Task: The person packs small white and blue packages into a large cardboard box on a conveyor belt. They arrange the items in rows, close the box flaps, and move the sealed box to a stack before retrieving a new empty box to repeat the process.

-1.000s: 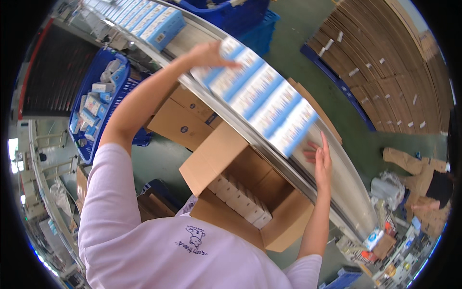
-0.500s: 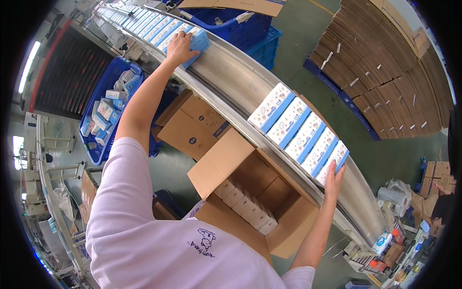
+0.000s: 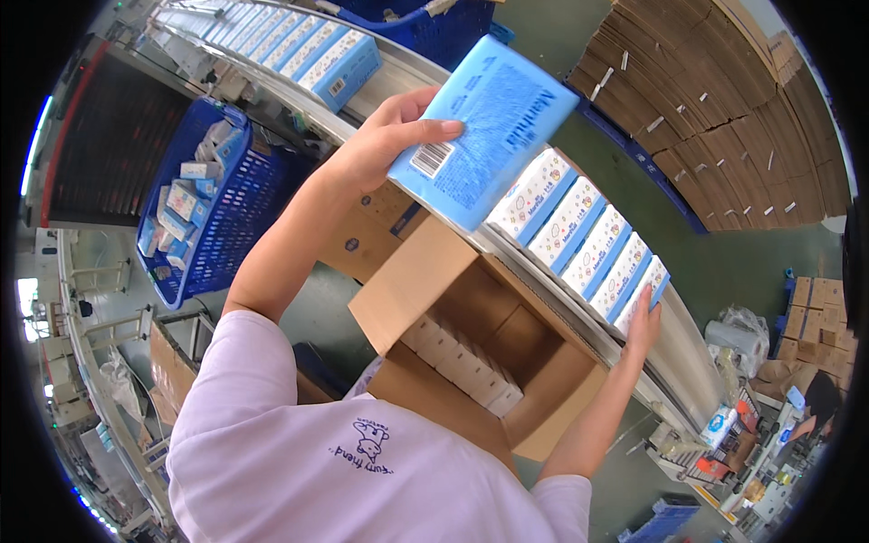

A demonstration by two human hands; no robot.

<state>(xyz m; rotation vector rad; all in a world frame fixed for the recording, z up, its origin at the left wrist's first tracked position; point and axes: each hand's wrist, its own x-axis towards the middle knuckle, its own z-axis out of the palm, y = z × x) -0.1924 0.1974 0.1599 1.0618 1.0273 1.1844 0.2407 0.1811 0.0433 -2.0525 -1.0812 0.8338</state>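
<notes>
My left hand (image 3: 391, 138) is closed on a blue tissue pack (image 3: 489, 127), held up above the conveyor with its printed side and barcode showing. A row of several white-and-blue tissue packs (image 3: 579, 237) lies on the belt just beyond it, partly covered by the raised pack. At the near end of that row, my right hand (image 3: 644, 321) rests against the last pack with its fingers stretched out. Below the belt's near side stands an open carton (image 3: 425, 281), holding a line of white packs (image 3: 460, 366) along one inner side.
The conveyor (image 3: 695, 385) curves from upper left to lower right, with more packs (image 3: 312, 54) queued upstream. A blue basket (image 3: 237, 195) of loose packs stands at left. Flattened cardboard (image 3: 706, 118) is stacked at upper right. Another brown carton (image 3: 362, 237) sits beside the open one.
My left hand has lifted a pack off the front of the upstream queue and brought it right, toward the row. My right hand remains at the row's end.
</notes>
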